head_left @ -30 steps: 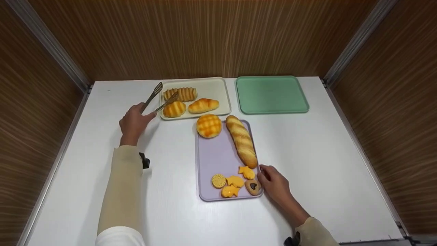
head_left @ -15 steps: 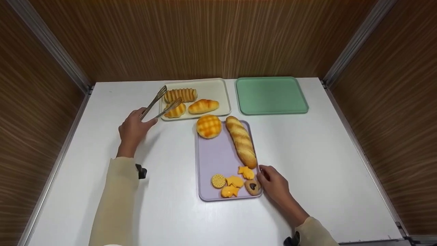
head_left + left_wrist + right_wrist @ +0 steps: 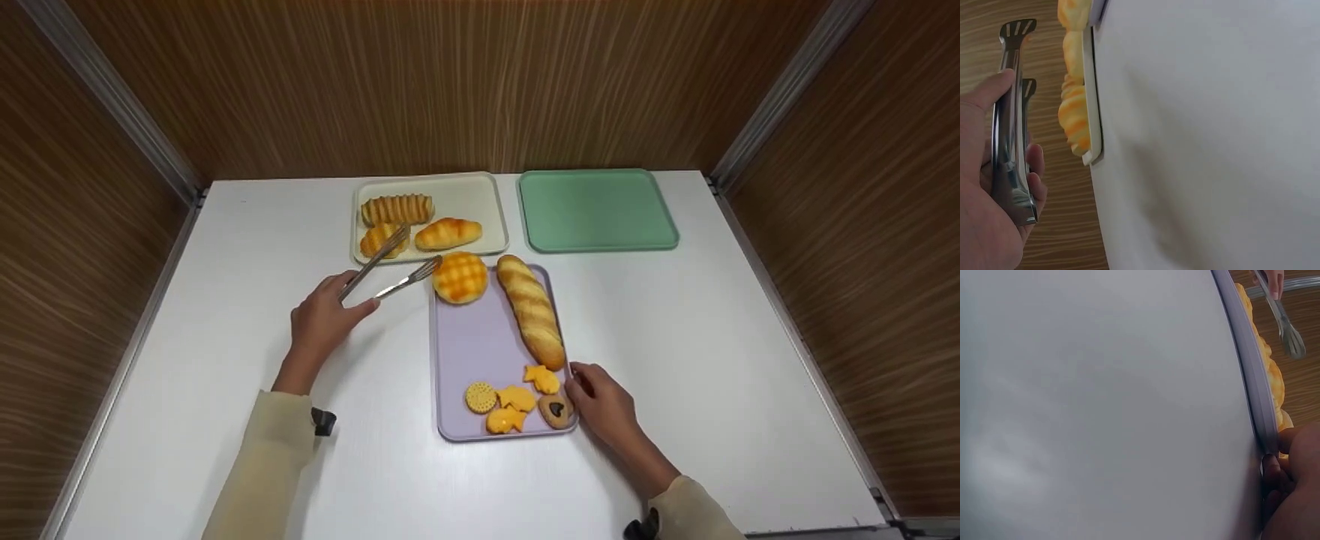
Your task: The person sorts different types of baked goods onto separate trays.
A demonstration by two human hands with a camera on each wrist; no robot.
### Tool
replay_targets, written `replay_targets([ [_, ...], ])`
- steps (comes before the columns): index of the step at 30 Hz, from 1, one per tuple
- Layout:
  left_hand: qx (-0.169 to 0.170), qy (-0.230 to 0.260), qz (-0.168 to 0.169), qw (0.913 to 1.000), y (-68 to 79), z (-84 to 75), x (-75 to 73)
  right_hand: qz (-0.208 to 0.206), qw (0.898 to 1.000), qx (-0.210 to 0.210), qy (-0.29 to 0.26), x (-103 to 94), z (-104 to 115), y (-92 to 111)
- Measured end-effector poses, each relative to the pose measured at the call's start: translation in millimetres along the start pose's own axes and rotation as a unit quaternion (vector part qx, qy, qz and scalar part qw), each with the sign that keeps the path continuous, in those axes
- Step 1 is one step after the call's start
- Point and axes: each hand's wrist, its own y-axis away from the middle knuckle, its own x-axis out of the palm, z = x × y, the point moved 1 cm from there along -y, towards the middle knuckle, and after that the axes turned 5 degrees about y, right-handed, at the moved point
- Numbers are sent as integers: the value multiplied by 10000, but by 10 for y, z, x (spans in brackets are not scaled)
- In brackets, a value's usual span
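My left hand holds metal tongs, their slotted tips spread apart. One tip overlaps a small striped bun on the cream tray; the other is right at the left edge of a round checked bun. In the left wrist view, thumb and fingers wrap the tongs. That round bun sits at the far left corner of the lilac tray. My right hand pinches this tray's near right rim, thumb above and fingers beneath in the right wrist view. A long twisted loaf lies along its right side.
Fish-shaped cookies, a round cookie and a heart-centred cookie lie at the lilac tray's near end. A ridged loaf and a croissant-like roll share the cream tray. A green tray stands back right, before wood-grain walls.
My left hand has moved right and nearer, swinging the tongs from over the cream tray's left end toward the round bun. My right hand and the lilac tray have stayed put.
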Motion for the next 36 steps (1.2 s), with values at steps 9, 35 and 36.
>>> replay_targets([
  [9, 223, -165, 142, 9995, 232, -76, 224, 58, 9999, 67, -66, 6, 3, 4],
  [35, 623, -496, 155, 9967, 223, -118, 528, 36, 9998, 105, -161, 20, -5, 11],
  [36, 621, -507, 155, 9967, 220, -118, 533, 38, 9998, 115, -151, 19, -1, 10],
])
